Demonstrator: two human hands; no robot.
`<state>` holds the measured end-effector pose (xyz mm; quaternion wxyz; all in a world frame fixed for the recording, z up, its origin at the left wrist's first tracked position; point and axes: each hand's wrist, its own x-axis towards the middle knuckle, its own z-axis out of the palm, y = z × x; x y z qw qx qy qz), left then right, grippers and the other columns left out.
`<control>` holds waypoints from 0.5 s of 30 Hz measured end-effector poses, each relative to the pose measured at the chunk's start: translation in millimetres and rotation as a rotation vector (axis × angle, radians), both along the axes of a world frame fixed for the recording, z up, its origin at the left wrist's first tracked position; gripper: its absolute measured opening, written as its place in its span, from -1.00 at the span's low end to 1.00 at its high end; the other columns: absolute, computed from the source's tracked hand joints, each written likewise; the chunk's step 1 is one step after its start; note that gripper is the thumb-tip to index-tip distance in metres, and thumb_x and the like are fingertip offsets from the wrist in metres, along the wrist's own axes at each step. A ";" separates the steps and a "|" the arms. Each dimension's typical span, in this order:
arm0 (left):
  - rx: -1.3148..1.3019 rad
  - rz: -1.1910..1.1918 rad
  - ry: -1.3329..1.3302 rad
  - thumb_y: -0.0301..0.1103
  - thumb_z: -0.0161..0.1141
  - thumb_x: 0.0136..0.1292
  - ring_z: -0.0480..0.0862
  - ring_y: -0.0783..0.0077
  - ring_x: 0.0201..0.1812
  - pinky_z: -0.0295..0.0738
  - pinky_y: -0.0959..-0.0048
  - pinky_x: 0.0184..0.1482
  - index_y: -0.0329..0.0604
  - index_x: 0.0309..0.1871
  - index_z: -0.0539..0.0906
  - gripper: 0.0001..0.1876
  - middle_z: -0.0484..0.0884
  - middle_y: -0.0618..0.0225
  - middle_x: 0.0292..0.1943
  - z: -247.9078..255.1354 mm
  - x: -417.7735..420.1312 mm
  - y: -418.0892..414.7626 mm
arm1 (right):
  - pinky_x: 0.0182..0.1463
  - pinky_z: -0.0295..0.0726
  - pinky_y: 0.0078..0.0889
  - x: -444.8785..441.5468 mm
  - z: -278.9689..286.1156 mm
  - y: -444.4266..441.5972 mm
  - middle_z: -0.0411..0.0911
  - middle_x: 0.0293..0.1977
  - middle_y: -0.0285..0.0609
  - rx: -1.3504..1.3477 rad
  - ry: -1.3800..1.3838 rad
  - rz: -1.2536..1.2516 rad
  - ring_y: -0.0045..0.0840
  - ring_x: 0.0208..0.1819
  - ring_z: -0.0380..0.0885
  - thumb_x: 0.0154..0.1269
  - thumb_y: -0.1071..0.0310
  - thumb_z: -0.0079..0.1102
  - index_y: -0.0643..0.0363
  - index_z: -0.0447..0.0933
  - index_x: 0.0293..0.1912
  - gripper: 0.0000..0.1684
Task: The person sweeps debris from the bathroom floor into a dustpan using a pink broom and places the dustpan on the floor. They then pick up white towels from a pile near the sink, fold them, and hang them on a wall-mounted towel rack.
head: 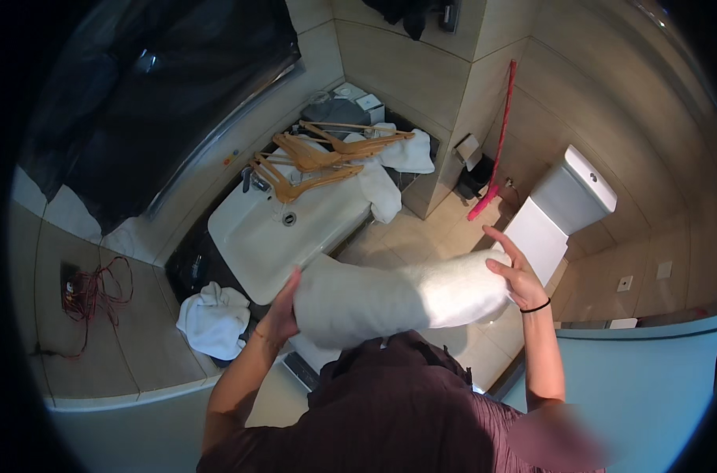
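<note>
A rolled white towel (pixel 358 301) stretches sideways between my two hands, just in front of my chest. My left hand (pixel 282 310) presses against its left end, and most of those fingers are hidden behind the cloth. At the other end, my right hand (pixel 517 275) grips the roll with the thumb on top and a finger pointing outward. The right half of the towel is brightly lit. Beyond the roll is a white washbasin (pixel 246 242), with several wooden clothes hangers (pixel 317 156) piled across its far side.
White towels (pixel 382 192) drape over the basin's right end, and a crumpled one (pixel 213 319) lies at the left. A toilet (pixel 535 236) stands at the right, near a red-handled broom (pixel 503 130) and a black bin (pixel 475 177). Red cable (pixel 101 290) hangs on the left wall.
</note>
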<state>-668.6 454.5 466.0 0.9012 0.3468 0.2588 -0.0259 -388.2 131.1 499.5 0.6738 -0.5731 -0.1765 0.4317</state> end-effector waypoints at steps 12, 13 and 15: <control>0.201 0.058 0.101 -0.19 0.24 0.22 0.44 0.26 0.21 0.32 0.26 0.25 -0.27 0.31 0.29 -0.36 0.45 0.21 0.19 -13.2 3.7 17.3 | 0.22 0.42 -0.48 22.8 -8.6 -4.5 0.32 0.23 -0.16 -0.023 0.050 -0.022 -0.52 0.15 0.43 0.27 0.43 0.17 0.18 0.13 0.36 -0.29; 0.333 -0.001 0.090 -0.21 0.25 0.21 0.45 0.28 0.21 0.33 0.26 0.25 -0.28 0.30 0.30 -0.36 0.46 0.20 0.18 -2.9 11.9 13.0 | 0.20 0.44 -0.47 30.6 -14.6 -8.7 0.35 0.21 -0.15 -0.126 -0.098 -0.005 -0.52 0.12 0.45 0.29 0.42 0.15 0.17 0.14 0.36 -0.31; 0.313 0.060 0.078 -0.23 0.28 0.19 0.49 0.29 0.15 0.40 0.31 0.17 -0.31 0.26 0.33 -0.38 0.49 0.17 0.13 8.9 23.5 17.5 | 0.13 0.47 -0.50 38.8 -13.9 -7.6 0.51 0.01 -0.18 0.036 0.016 -0.059 -0.58 0.00 0.51 0.28 0.38 0.17 0.18 0.18 0.34 -0.33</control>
